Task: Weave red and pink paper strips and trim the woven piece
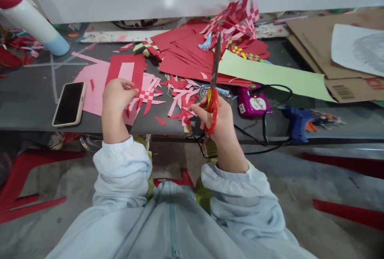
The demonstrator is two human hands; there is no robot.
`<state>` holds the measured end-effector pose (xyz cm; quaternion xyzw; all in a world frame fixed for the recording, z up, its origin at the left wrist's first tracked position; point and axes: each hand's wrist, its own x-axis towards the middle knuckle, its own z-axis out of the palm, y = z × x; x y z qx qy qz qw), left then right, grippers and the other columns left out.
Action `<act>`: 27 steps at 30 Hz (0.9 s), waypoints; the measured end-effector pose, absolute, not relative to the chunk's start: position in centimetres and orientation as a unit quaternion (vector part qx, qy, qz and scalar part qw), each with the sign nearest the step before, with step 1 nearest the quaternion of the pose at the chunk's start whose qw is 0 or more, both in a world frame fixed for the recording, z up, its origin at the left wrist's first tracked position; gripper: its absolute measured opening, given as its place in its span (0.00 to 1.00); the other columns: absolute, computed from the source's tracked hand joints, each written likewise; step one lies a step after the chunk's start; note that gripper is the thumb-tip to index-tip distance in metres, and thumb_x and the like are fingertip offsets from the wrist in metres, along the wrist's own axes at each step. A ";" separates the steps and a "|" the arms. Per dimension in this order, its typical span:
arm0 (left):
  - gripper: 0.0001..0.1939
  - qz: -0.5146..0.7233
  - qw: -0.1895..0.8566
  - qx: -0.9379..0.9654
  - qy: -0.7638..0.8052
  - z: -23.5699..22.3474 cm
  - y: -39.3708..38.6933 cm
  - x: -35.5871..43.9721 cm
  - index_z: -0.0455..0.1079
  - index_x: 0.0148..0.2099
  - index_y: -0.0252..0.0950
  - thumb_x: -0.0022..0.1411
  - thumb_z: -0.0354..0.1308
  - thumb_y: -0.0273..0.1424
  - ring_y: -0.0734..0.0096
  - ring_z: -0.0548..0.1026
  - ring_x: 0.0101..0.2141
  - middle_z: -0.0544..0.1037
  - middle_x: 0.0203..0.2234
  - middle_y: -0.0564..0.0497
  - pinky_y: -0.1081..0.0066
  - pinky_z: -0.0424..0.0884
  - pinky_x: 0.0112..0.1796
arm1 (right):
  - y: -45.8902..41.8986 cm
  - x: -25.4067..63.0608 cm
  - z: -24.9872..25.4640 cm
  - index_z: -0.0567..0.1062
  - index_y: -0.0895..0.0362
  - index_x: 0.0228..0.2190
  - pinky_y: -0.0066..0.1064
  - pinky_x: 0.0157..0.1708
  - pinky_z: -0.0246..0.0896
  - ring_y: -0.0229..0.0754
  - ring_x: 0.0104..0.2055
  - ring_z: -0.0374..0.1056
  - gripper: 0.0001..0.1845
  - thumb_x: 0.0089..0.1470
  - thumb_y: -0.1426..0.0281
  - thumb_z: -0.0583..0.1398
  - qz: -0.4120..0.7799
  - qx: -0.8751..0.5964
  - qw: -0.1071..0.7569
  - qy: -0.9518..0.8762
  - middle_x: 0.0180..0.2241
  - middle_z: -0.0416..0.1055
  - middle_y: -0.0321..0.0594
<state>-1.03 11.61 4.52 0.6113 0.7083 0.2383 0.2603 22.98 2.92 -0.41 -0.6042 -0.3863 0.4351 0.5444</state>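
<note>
Head view: cluttered grey table point(27, 107). Phone point(69, 104) left of the left hand; white bottle point(33, 19) tilted at far left, contents not visible. Loose paper strips point(183, 95) lie between the hands. Red sheets point(186, 59) piled beyond them, green sheet point(270, 73) overlapping at right, cardboard point(315, 43) past that. Purple box point(251, 105), orange light lit, sits just beside the right hand; black cable point(264, 123) loops from it near the blue glue gun point(297, 125) at the table edge.

Left hand point(118, 97) palm down, fingers bent, over the red sheet point(138, 75) with a pink strip on it, pink sheet point(95, 101) underneath; can't tell if it's pinching. Right hand point(220, 117) grips orange-handled scissors point(214, 77), blades pointing away from the body, looking closed together.
</note>
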 end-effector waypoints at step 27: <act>0.08 0.199 0.496 0.713 0.454 5.6 7.4 4.4 0.79 0.28 0.36 0.48 0.67 0.35 0.73 0.73 0.23 0.79 0.21 0.51 0.72 0.67 0.26 | 3.9 20.5 -0.6 0.71 0.56 0.40 0.33 0.30 0.56 0.49 0.32 0.71 0.13 0.52 0.64 0.58 0.130 -0.763 0.282 -0.567 0.33 0.77 0.44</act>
